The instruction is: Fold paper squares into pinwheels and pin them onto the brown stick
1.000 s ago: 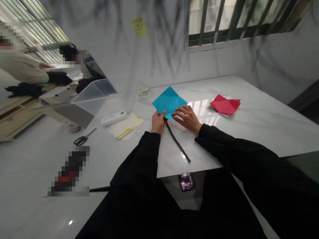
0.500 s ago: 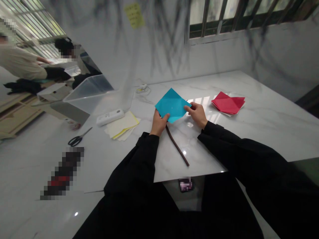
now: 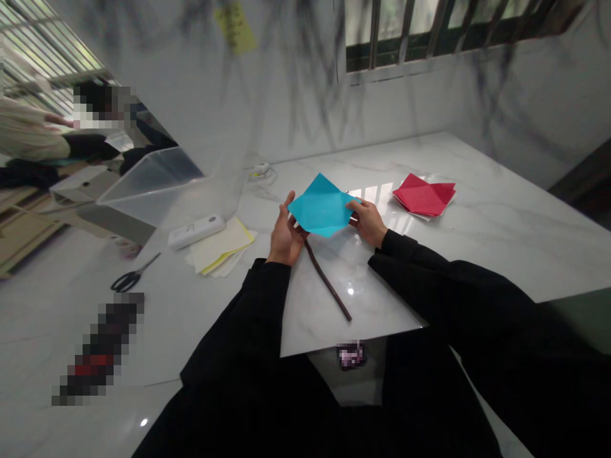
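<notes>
A square of blue paper (image 3: 323, 207) with visible creases is held up over the table, one corner pointing away from me. My left hand (image 3: 285, 236) supports its left corner, with the fingers partly hidden underneath and the thumb raised at the edge. At the right corner, my right hand (image 3: 368, 221) pinches the sheet between thumb and fingers. A thin, slightly bent dark brown stick (image 3: 328, 282) runs below the paper toward the table's front edge. Its upper end is hidden by my left hand, and I cannot tell whether the hand touches it.
Red paper sheets (image 3: 424, 194) lie at the right. To the left are cream and yellow papers (image 3: 222, 249), a white oblong device (image 3: 196, 231), scissors (image 3: 133, 273) and a clear plastic box (image 3: 157, 184). A blurred dark object (image 3: 100, 346) lies nearer. Other people sit at the far left.
My left thumb has lifted off the paper's face, and that hand has shifted to the left corner. The blue paper has tilted flatter. The whole view has turned slightly right.
</notes>
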`<state>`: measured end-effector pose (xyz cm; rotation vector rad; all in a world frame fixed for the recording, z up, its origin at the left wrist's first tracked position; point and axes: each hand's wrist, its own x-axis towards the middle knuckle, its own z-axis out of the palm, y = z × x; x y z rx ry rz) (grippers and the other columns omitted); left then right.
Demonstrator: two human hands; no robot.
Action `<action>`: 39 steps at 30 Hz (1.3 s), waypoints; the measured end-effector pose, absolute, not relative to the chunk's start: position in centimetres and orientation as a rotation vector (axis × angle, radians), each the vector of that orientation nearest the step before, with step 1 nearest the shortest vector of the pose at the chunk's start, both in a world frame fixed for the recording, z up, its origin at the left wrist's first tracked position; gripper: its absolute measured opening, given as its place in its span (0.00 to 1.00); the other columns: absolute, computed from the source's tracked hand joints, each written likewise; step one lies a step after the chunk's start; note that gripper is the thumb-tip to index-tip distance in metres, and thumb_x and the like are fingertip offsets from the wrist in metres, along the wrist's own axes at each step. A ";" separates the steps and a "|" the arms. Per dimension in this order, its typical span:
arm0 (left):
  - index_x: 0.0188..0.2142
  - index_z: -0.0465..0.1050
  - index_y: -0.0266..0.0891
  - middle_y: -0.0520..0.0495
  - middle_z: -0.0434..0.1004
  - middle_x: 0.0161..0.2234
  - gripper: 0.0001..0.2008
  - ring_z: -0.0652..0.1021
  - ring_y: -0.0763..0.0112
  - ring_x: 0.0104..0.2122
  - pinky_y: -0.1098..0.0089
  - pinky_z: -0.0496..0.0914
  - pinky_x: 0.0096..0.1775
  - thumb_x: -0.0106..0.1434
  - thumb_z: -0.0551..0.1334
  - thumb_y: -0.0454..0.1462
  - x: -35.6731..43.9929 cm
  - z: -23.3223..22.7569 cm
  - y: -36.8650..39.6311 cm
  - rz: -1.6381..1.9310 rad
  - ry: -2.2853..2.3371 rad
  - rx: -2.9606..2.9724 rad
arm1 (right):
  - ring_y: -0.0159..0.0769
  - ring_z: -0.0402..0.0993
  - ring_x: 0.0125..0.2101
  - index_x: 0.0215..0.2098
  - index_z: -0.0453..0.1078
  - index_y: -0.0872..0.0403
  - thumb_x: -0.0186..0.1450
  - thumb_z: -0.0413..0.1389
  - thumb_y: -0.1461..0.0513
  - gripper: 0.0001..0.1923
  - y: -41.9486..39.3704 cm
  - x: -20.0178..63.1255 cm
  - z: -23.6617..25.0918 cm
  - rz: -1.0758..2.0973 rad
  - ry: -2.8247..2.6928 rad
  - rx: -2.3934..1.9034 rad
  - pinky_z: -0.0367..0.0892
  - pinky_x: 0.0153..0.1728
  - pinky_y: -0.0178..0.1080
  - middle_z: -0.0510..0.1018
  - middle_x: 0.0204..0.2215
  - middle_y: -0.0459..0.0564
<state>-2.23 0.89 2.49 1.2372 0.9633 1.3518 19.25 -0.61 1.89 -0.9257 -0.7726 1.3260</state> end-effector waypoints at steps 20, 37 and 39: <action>0.71 0.58 0.49 0.42 0.83 0.51 0.54 0.83 0.56 0.46 0.56 0.78 0.51 0.49 0.80 0.41 -2.2 2.2 0.4 1.189 0.843 1.104 | 0.32 0.74 0.32 0.33 0.74 0.52 0.49 0.74 0.49 0.22 -1.0 19.3 1.6 1.354 -1.057 -0.896 0.74 0.36 0.36 0.78 0.31 0.43; 0.52 0.73 0.38 0.39 0.83 0.50 0.35 0.83 0.54 0.48 0.55 0.78 0.51 0.47 0.80 0.45 -1.2 3.1 -0.8 1.127 0.860 1.161 | 0.33 0.77 0.32 0.40 0.78 0.53 0.55 0.72 0.45 0.25 -0.8 19.4 1.0 1.506 -1.184 -0.807 0.73 0.35 0.36 0.82 0.33 0.46; 0.52 0.73 0.38 0.40 0.84 0.49 0.34 0.83 0.55 0.47 0.57 0.78 0.50 0.48 0.80 0.45 -1.1 3.2 -0.9 1.112 0.844 1.178 | 0.35 0.78 0.32 0.39 0.80 0.54 0.55 0.72 0.44 0.25 -0.7 19.3 0.6 1.485 -1.248 -0.833 0.73 0.35 0.37 0.83 0.34 0.48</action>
